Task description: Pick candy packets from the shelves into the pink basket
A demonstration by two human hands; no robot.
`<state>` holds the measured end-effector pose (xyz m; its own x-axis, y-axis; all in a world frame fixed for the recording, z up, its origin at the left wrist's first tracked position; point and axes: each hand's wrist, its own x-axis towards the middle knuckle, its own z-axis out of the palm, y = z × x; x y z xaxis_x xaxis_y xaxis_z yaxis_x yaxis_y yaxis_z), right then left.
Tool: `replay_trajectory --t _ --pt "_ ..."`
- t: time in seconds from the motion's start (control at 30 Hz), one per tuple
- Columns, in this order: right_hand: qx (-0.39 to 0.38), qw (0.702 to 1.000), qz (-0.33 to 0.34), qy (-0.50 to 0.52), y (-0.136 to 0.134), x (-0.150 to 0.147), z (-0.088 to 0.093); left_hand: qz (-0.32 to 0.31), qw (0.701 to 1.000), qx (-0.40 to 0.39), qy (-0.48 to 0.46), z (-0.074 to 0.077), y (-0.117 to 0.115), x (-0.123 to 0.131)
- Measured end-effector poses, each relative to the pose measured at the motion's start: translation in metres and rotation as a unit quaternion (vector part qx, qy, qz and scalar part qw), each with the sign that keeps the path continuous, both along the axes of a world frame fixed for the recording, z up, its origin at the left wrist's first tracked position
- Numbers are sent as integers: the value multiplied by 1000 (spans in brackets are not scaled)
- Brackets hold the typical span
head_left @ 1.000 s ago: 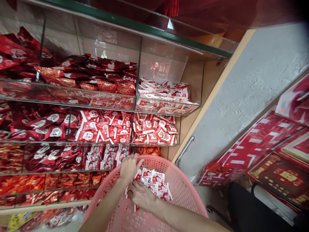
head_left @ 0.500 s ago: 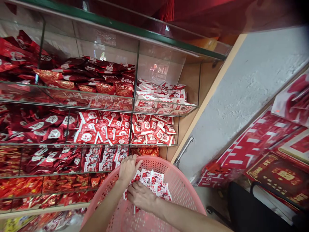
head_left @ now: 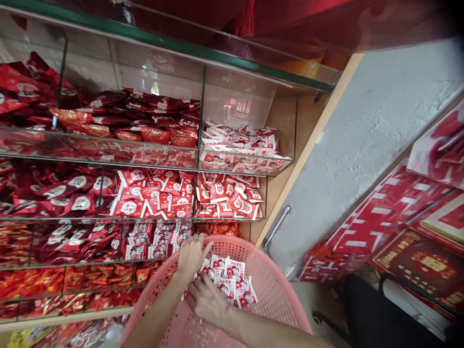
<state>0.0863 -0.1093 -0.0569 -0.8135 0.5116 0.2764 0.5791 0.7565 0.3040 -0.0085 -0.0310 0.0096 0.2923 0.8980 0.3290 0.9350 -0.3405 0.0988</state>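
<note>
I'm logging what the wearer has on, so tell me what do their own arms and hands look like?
The left hand and right hand are ungloved. The left forearm and right forearm are bare as far as the picture shows, with no sleeve, watch, bracelet or cable to be seen. Whether there are rings is too small to tell.

The bottom edge cuts off the black chair [head_left: 366, 309] and the near side of the pink basket [head_left: 271, 280], whose rim the left hand [head_left: 190, 257] partly covers. The right hand [head_left: 208, 300] hides some white-and-red packets [head_left: 235, 268], so whether it grips any cannot be told. Fine lettering on the red shelf packets [head_left: 150, 195] is too small to read.
</note>
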Motion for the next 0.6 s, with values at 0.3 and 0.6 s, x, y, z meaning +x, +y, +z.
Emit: replay_trajectory --t 0.3,0.6 --pt "-3 998 -67 3 -4 -7 -2 -6 1000 0 4 3 -1 2" --pt "4 996 -77 52 -1 -12 -6 -4 999 -41 3 10 3 5"
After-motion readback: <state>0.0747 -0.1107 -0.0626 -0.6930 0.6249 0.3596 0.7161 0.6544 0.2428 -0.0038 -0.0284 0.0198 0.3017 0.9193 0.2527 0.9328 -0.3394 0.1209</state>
